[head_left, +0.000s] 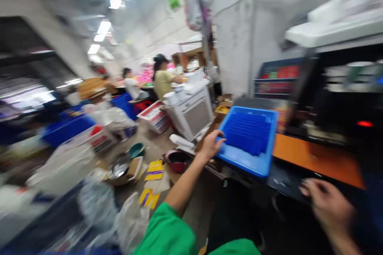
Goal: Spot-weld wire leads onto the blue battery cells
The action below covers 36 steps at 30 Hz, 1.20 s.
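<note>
My left hand (212, 143) reaches out from a green sleeve and grips the near left edge of a blue plastic tray (263, 165). The tray holds a stack of blue flat pieces (247, 132) and rests at the end of an orange-topped bench (317, 157). My right hand (324, 203) hovers low at the right above a dark surface, blurred by motion, fingers loosely curled with nothing visible in them. The whole picture is smeared.
A white ribbed machine (191, 113) stands just left of the tray. The floor holds bowls, yellow packets (154, 170), boxes and blue crates (67, 127). Other people (163, 77) sit at tables farther back. Dark shelving (347, 87) rises at the right.
</note>
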Each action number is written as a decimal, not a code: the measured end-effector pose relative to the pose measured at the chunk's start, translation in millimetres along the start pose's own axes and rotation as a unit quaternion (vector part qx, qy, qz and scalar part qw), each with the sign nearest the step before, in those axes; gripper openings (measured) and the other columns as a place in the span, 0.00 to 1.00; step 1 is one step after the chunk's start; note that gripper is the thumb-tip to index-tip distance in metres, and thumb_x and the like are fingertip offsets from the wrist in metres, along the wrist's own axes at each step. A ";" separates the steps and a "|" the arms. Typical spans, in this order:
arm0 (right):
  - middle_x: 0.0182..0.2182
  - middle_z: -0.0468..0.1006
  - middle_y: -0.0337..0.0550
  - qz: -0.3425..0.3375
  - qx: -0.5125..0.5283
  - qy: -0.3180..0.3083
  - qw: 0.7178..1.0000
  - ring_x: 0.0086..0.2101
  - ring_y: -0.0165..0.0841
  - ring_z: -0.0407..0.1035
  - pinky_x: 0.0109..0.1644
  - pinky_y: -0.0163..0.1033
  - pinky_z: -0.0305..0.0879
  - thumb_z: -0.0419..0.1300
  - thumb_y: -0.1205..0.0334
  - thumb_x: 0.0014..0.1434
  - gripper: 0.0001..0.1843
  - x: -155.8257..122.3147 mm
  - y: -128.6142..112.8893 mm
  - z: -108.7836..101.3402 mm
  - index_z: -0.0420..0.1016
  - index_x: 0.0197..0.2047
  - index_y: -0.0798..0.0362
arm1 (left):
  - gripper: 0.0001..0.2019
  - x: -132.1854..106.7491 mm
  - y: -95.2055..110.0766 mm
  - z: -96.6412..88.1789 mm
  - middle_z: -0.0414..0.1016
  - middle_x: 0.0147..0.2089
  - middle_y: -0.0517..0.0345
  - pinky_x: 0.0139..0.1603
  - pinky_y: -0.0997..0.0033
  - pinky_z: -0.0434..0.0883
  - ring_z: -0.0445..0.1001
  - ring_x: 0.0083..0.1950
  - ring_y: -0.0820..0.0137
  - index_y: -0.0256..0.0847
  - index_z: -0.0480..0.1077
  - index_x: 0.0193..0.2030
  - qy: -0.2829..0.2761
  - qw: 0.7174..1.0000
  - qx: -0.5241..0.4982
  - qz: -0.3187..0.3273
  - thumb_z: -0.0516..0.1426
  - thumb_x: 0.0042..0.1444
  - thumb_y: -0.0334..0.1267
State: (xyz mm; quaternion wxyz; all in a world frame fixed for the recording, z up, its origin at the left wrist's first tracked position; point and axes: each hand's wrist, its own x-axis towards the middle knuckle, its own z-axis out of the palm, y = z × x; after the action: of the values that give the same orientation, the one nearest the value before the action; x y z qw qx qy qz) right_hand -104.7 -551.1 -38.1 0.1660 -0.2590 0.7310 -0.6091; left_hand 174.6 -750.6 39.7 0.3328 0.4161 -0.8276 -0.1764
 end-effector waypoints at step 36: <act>0.25 0.77 0.40 -0.062 0.169 -0.011 0.984 0.30 0.34 0.71 0.36 0.37 0.66 0.59 0.53 0.54 0.12 158.1 -39.6 12.4 0.72 0.27 0.52 | 0.17 89.6 154.3 231.9 0.82 0.43 0.51 0.44 0.67 0.74 0.79 0.41 0.66 0.37 0.77 0.47 -0.101 0.944 -0.314 -0.015 0.61 0.54 0.44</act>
State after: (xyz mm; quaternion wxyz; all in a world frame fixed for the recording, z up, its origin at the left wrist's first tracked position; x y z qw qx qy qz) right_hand -218.9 -657.8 9.5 0.1777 -0.2786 0.5982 -0.7301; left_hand -114.1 -728.1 -2.4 0.3583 0.2830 -0.7533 -0.4733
